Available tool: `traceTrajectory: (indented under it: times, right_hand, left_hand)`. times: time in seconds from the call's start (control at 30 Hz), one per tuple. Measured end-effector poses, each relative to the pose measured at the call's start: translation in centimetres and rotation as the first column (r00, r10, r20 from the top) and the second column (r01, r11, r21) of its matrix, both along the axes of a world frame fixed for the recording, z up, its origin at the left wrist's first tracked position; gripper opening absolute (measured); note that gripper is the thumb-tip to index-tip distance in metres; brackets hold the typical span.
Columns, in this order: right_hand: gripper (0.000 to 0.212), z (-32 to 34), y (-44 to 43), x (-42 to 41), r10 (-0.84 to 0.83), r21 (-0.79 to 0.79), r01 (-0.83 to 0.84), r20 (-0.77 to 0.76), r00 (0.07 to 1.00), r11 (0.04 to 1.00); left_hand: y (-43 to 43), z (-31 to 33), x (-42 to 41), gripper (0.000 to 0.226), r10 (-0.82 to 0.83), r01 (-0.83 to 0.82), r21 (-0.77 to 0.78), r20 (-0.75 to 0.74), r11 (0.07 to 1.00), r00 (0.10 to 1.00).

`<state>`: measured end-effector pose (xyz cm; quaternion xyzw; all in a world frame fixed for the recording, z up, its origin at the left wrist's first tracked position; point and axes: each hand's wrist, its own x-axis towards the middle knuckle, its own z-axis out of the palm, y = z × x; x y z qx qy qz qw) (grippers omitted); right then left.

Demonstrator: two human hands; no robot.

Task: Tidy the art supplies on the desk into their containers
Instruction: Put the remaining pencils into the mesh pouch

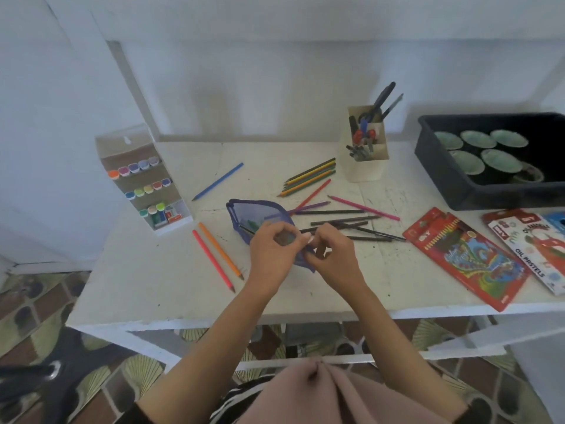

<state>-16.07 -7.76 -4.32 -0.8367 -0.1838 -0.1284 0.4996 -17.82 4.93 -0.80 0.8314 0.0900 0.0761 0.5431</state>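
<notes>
Here, left hand [269,255], right hand [333,258] both pinching soft translucent purple pouch [256,218]; slim pencils [312,175] scattered.

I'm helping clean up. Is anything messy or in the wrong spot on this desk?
Yes. Loose pencils lie scattered on the desk: a blue pencil, a pink and orange pair, and dark pencils crisscrossed. None are in containers. Both hands, left hand and right hand, hold the blue pouch.
</notes>
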Motion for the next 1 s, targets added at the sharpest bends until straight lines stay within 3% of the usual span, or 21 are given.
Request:
traceTrajectory:
  times: [0.1,0.2,0.33,0.57,0.7,0.87,0.93,1.0]
  right_hand:
    - [0.033,0.0,0.4,-0.3,-0.021,0.025,0.021,-0.008,1.0,0.999]
    - [0.033,0.2,1.0,-0.2,-0.043,0.048,0.045,-0.046,0.998,0.998]
    - [0.027,0.4,1.4,0.1,-0.085,0.073,0.089,-0.068,0.994,0.993]
    - [0.028,0.3,1.2,0.3,-0.074,0.062,0.078,-0.063,0.995,0.995]
    - [0.021,0.1,1.2,0.2,-0.029,0.072,0.034,-0.075,0.997,0.997]
    - [0.017,-0.4,1.2,0.3,-0.018,0.004,0.018,-0.056,0.998,1.0]
    - [0.019,-0.4,1.3,0.2,-0.022,-0.017,0.021,-0.064,0.998,1.0]
    - [0.021,-0.2,1.4,0.2,-0.03,-0.01,0.03,-0.077,0.997,1.0]
  left_hand:
    - [0.4,0.3,-0.3,0.01,-0.121,0.08,0.236,0.162,0.968,0.979]
    - [1.2,0.5,0.0,0.007,-0.326,0.18,0.466,0.254,0.866,0.911]
    - [1.8,0.5,0.6,0.007,-0.472,0.231,0.595,0.286,0.77,0.834]
    - [1.9,0.2,0.8,0.009,-0.402,0.213,0.492,0.319,0.844,0.858]
    - [1.7,0.4,1.1,0.014,-0.277,0.181,0.383,0.213,0.906,0.937]
    - [1.3,0.5,1.4,0.017,-0.067,0.068,0.025,-0.056,0.997,0.996]
    - [1.4,0.5,1.2,0.018,-0.035,0.019,-0.164,-0.098,0.986,0.995]
    - [1.4,0.4,1.1,0.016,-0.025,0.009,-0.221,-0.07,0.975,0.997]
